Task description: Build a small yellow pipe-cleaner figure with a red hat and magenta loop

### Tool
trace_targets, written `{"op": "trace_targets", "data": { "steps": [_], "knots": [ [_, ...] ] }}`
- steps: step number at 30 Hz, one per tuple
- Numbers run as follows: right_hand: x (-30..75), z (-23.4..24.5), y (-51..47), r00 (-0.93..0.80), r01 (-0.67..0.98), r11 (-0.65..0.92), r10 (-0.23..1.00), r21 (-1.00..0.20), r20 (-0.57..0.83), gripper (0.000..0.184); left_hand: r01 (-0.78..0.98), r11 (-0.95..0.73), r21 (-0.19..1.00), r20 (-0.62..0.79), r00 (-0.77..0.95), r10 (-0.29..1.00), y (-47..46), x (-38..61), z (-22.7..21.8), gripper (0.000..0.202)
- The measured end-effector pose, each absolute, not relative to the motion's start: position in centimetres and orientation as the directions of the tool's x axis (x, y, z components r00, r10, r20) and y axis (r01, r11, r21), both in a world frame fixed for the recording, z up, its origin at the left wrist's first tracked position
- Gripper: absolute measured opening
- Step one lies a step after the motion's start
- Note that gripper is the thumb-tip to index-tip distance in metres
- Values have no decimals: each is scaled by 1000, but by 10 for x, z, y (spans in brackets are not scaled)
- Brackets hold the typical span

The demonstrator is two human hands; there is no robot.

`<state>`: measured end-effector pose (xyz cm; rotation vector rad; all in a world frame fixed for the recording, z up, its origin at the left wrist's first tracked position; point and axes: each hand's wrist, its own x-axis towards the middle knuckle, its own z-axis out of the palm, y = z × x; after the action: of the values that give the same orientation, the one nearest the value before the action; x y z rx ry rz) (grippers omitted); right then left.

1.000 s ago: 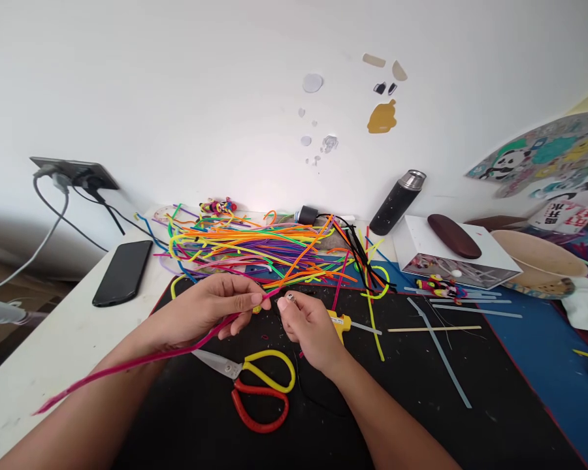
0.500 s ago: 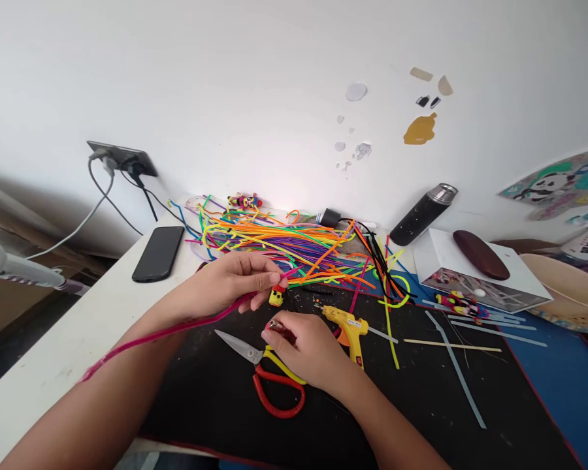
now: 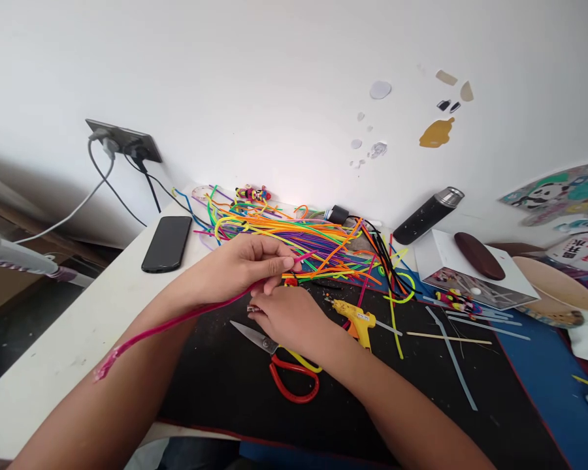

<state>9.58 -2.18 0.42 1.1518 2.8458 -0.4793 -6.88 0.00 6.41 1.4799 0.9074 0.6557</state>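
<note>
Magenta pipe cleaner [image 3: 181, 318] runs over the left forearm [image 3: 142, 372], pinched near its far end by the left hand's [image 3: 247, 264] fingers, presumably to steady that tip; the right hand's [image 3: 294, 320] fingers grip a metal-ended object [image 3: 253, 309] (perhaps a lighter).

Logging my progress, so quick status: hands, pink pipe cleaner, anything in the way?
Left hand pinching pink pipe cleaner. Right hand gripping metal-tipped object, mostly hidden. Possibly in the way: scissors, partly hidden by right hand.
</note>
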Motion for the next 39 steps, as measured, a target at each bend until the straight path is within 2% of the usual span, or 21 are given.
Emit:
{"op": "trace_targets", "data": {
  "steps": [4, 8, 10, 14, 16, 18, 22, 25, 31, 39],
  "knots": [
    [87, 3, -7, -701, 695, 655, 710, -297, -73, 24, 175, -27, 984, -71, 528, 846, -1, -74, 67, 34],
    [100, -3, -3, -670, 638, 635, 737, -435, 92, 12, 196, -25, 980, -82, 521, 850, -1, -74, 68, 31],
    [114, -7, -6, -617, 595, 597, 768, -538, 171, 12, 213, -23, 977, -93, 518, 850, -1, -73, 67, 31],
    [148, -9, -13, -371, 511, 335, 917, -792, 149, 21, 285, -52, 957, -111, 524, 844, 2, -69, 60, 26],
    [161, -8, -15, -275, 368, 175, 959, -913, 73, 27, 323, -76, 943, -120, 546, 829, 3, -66, 54, 27],
    [170, -7, -15, -210, 234, 93, 977, -968, 44, 32, 357, -98, 929, -132, 568, 812, 4, -62, 49, 28],
    [176, -17, -20, -130, 39, 28, 991, -999, 22, 40, 438, -134, 889, -163, 575, 802, 5, -52, 43, 28],
    [179, -31, -26, -122, -19, -8, 992, -1000, -6, 43, 492, -165, 855, -192, 595, 780, 5, -45, 36, 30],
    [193, -34, -31, -137, 24, -60, 989, -998, -62, 44, 555, -195, 809, -238, 612, 754, 7, -36, 20, 32],
    [201, -28, -28, -113, 15, -87, 990, -996, -88, 42, 556, -173, 813, -252, 605, 755, 7, -32, 20, 35]
  ]
}}
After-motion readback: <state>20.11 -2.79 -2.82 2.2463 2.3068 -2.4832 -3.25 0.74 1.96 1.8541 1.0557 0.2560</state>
